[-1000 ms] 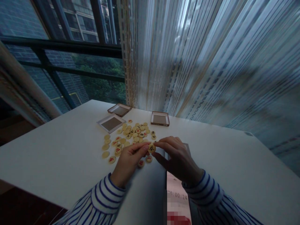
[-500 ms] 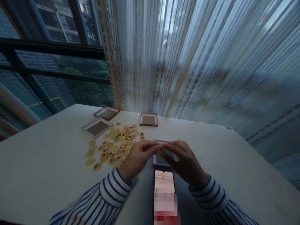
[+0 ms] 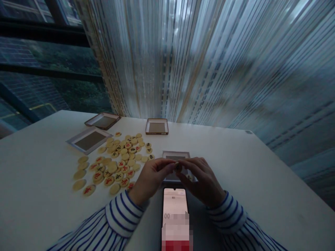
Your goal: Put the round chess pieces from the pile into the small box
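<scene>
Both hands meet above a shallow grey box (image 3: pixel 176 153) in the middle of the table. Thumb and fingers of my left hand (image 3: pixel 150 177) pinch a round wooden piece (image 3: pixel 178 167) from the left. My right hand (image 3: pixel 205 179) holds the same piece from the right, its fingers closed. The piece is tilted, and its marking is hard to read. Another piece (image 3: pixel 188 177) shows in the box beneath my right fingers. Left of my hands spreads a pile of round pieces (image 3: pixel 112 166), some with red or black characters, others blank side up.
A phone (image 3: pixel 175 205) lies in front of the grey box, between my forearms. Behind the pile are an open grey tray (image 3: pixel 106 134) and two brown-edged trays (image 3: pixel 116 120) (image 3: pixel 157 133). A striped curtain hangs behind the white table (image 3: pixel 261 195).
The view has shifted, so the table's things appear further left. The piece between my fingers has turned, its face now tilted. A piece in the box has come into sight under my right hand.
</scene>
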Tool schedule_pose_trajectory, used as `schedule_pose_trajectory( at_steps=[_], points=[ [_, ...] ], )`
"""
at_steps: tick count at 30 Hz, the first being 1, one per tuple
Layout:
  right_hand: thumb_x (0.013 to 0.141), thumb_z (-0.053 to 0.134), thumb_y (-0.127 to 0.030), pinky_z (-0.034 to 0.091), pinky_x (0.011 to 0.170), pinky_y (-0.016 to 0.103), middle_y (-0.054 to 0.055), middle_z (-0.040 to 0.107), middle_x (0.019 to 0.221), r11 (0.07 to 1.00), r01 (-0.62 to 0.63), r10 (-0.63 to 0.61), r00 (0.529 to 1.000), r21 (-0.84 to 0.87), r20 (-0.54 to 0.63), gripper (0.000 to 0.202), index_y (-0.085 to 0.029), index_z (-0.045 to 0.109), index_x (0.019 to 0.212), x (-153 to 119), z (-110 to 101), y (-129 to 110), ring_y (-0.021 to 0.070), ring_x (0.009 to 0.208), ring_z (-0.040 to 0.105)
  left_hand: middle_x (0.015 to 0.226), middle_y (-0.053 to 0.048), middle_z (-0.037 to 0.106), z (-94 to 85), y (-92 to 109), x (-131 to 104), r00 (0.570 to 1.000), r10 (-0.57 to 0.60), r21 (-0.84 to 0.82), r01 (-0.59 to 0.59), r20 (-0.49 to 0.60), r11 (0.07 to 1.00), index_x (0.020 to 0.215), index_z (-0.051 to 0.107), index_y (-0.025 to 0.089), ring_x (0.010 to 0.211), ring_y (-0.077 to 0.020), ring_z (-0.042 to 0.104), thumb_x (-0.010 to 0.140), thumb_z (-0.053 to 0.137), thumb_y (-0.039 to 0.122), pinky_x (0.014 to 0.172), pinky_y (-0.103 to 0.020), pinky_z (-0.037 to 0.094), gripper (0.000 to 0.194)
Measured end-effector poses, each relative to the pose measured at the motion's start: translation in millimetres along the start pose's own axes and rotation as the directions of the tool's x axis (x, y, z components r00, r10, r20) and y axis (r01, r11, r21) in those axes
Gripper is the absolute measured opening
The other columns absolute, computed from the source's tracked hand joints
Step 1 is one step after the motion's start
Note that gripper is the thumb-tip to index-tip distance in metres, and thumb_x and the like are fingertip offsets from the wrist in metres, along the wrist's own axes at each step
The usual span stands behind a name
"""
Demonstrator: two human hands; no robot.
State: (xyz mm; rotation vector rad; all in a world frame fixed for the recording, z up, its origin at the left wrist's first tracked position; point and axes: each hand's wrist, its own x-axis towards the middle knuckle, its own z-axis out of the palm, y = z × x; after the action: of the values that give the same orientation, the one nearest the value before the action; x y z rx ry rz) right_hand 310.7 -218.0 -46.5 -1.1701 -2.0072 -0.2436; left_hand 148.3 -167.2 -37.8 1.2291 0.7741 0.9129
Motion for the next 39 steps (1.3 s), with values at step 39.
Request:
schedule_pose_trajectory(
  at_steps=[39],
  points=[
    [0.078, 0.061, -0.029, 0.036, 0.096, 0.055, 0.013, 0.048, 0.124, 0.967, -0.253, 0.225, 0.886, 0.017, 0.404, 0.017, -0.021, 0.064, 0.092, -24, 1, 34, 0.0285, 0.123, 0.039, 0.092, -0.01, 0.066, -8.3, -36, -2, 0.841, 0.427, 0.706, -0.521, 0.331, 0.479, 0.102, 0.065, 0.017, 0.088, -0.0212, 0.058, 0.084, 0.05, 0.019, 0.081, -0.034, 0.045, 0.024]
  ],
)
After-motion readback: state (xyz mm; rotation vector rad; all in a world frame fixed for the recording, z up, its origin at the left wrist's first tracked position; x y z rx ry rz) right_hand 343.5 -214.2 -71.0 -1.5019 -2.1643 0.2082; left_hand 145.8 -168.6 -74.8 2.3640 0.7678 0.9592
